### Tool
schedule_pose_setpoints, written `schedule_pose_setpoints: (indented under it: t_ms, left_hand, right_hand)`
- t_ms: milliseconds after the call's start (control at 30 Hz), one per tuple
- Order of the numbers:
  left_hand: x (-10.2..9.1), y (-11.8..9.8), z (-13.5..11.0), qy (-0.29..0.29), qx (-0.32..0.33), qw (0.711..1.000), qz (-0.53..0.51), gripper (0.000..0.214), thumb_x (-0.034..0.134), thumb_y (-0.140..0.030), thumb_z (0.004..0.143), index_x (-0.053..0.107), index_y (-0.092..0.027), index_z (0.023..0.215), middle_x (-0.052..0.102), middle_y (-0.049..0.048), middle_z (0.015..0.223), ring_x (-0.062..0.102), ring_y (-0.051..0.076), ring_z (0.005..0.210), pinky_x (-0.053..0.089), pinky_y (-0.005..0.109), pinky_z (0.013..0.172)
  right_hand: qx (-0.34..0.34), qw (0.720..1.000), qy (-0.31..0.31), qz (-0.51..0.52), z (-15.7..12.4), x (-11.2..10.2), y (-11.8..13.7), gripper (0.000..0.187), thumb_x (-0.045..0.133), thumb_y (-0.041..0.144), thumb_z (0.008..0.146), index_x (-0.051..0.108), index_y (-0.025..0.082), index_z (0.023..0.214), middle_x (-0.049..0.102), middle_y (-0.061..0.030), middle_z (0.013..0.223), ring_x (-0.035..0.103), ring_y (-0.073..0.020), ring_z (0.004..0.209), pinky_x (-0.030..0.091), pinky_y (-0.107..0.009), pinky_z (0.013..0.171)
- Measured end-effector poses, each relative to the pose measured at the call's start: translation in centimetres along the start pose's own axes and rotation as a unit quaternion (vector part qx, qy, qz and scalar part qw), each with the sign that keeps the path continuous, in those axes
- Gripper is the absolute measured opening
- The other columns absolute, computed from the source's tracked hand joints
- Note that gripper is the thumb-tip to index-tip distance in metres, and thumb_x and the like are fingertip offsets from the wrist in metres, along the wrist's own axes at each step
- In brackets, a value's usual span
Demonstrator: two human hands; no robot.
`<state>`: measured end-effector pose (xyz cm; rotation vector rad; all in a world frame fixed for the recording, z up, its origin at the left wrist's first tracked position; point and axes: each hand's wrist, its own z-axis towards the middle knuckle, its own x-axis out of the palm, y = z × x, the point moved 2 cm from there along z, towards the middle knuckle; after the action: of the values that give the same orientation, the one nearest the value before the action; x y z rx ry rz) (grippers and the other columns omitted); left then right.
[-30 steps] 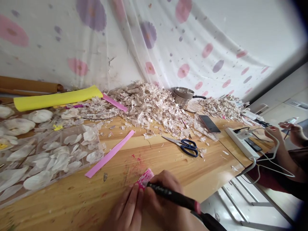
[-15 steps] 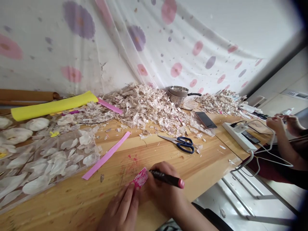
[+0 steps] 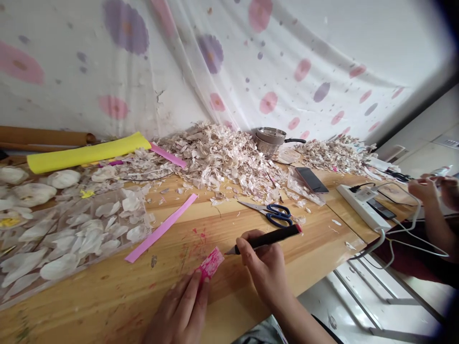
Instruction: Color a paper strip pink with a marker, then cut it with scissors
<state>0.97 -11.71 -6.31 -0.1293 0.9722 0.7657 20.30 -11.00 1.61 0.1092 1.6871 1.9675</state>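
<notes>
My right hand (image 3: 263,265) grips a black marker (image 3: 267,238) with a pink end, its tip lifted just right of a small pink-inked paper strip (image 3: 211,262) on the wooden table (image 3: 107,291). My left hand (image 3: 181,308) lies flat with fingertips pressing the near end of that strip. Pink ink marks stain the wood beside it.
A long pink strip (image 3: 162,228), blue-handled scissors (image 3: 274,213), a heap of pale petal scraps (image 3: 222,157), a tray of white petals (image 3: 71,234), a yellow roll (image 3: 86,152), a metal pot (image 3: 270,138), a phone (image 3: 311,179) and a power strip (image 3: 360,212) lie around. Another person's hands (image 3: 430,188) work at the right.
My right hand lifted the marker off the small strip and moved it to the right, the barrel now tilted up. My left hand stays on the strip.
</notes>
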Motion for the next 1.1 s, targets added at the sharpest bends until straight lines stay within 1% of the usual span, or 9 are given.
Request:
schedule_pose_setpoints:
  t_ms: [133, 233, 367, 467, 567, 633, 733, 933, 1100]
  left_hand:
    - [-0.2, -0.1, 0.4, -0.002, 0.009, 1.0, 0.001, 0.044, 0.036, -0.004, 0.084, 0.061, -0.016, 0.117, 0.071, 0.0094, 0.114, 0.067, 0.024, 0.103, 0.054, 0.034, 0.086]
    - [-0.6, 0.0, 0.9, 0.004, 0.006, 1.0, -0.001, 0.045, 0.034, -0.003, 0.084, 0.061, -0.014, 0.118, 0.071, 0.0099, 0.113, 0.067, 0.024, 0.102, 0.054, 0.034, 0.085]
    - [-0.9, 0.1, 1.0, 0.01, -0.01, 1.0, 0.003, 0.048, 0.033, 0.0, 0.081, 0.062, -0.013, 0.117, 0.071, 0.0095, 0.111, 0.066, 0.023, 0.1, 0.054, 0.033, 0.086]
    - [-0.8, -0.1, 0.9, 0.003, -0.008, 1.0, -0.009, 0.046, 0.035, -0.001, 0.082, 0.064, -0.014, 0.115, 0.07, 0.0096, 0.115, 0.065, 0.023, 0.102, 0.054, 0.033, 0.085]
    - [-0.6, -0.2, 0.8, 0.005, -0.023, 1.0, -0.02, 0.046, 0.036, -0.002, 0.081, 0.064, -0.015, 0.114, 0.07, 0.0099, 0.116, 0.065, 0.024, 0.104, 0.053, 0.035, 0.087]
    - [-0.6, -0.3, 0.8, 0.004, -0.036, 0.999, -0.03, 0.047, 0.036, -0.001, 0.081, 0.065, -0.016, 0.115, 0.07, 0.009, 0.116, 0.064, 0.024, 0.106, 0.053, 0.034, 0.088]
    - [-0.8, -0.4, 0.9, 0.0, -0.053, 0.997, -0.059, 0.049, 0.036, -0.001, 0.081, 0.064, -0.017, 0.118, 0.069, 0.0082, 0.119, 0.063, 0.023, 0.11, 0.053, 0.033, 0.09]
    - [-1.0, -0.4, 1.0, 0.001, -0.05, 0.997, -0.052, 0.049, 0.034, -0.001, 0.082, 0.065, -0.017, 0.116, 0.07, 0.0077, 0.118, 0.063, 0.022, 0.109, 0.053, 0.033, 0.09]
    - [-0.9, -0.4, 1.0, 0.004, -0.047, 0.999, -0.016, 0.046, 0.033, -0.001, 0.084, 0.063, -0.014, 0.116, 0.069, 0.0102, 0.117, 0.065, 0.024, 0.105, 0.054, 0.036, 0.086]
  right_hand:
    - [0.057, 0.987, 0.111, 0.097, -1.1, 1.4, 0.2, 0.015, 0.066, 0.032, 0.08, 0.063, 0.017, 0.082, 0.068, -0.0043, 0.074, 0.064, -0.0171, 0.067, 0.05, -0.025, 0.058]
    - [0.063, 0.988, 0.136, 0.034, -1.9, 2.8, -0.4, 0.006, 0.061, 0.023, 0.081, 0.061, 0.018, 0.079, 0.066, -0.0031, 0.071, 0.062, -0.016, 0.062, 0.048, -0.024, 0.055]
    - [0.009, 0.983, 0.09, -0.162, -1.3, 3.0, -1.0, 0.011, 0.061, 0.021, 0.08, 0.058, 0.019, 0.07, 0.06, 0.0001, 0.059, 0.054, -0.0137, 0.05, 0.039, -0.022, 0.046]
    - [-0.017, 0.97, 0.031, -0.241, -0.3, 2.2, -0.8, 0.018, 0.061, 0.022, 0.078, 0.051, 0.02, 0.063, 0.056, -0.0009, 0.056, 0.051, -0.0153, 0.049, 0.036, -0.024, 0.046]
    - [-0.031, 0.97, 0.01, -0.24, -0.3, 2.0, -0.4, 0.019, 0.059, 0.024, 0.079, 0.049, 0.021, 0.063, 0.056, -0.0011, 0.057, 0.053, -0.0162, 0.052, 0.041, -0.025, 0.05]
    - [-0.047, 0.976, 0.024, -0.213, -0.8, 2.4, -0.3, 0.017, 0.059, 0.026, 0.079, 0.051, 0.021, 0.065, 0.058, -0.0001, 0.057, 0.056, -0.0149, 0.051, 0.042, -0.023, 0.05]
    - [-0.058, 0.977, 0.051, -0.199, -1.3, 2.9, -0.3, 0.017, 0.06, 0.024, 0.078, 0.049, 0.022, 0.064, 0.056, 0.0028, 0.052, 0.052, -0.012, 0.045, 0.038, -0.021, 0.045]
    - [-0.054, 0.969, 0.012, -0.24, -0.5, 2.4, 0.1, 0.025, 0.06, 0.022, 0.077, 0.042, 0.023, 0.06, 0.051, 0.0026, 0.051, 0.05, -0.0136, 0.046, 0.036, -0.023, 0.047]
    - [-0.056, 0.97, 0.056, -0.231, -1.0, 3.3, 0.1, 0.023, 0.06, 0.021, 0.078, 0.045, 0.022, 0.061, 0.053, 0.0034, 0.051, 0.051, -0.0122, 0.045, 0.038, -0.021, 0.047]
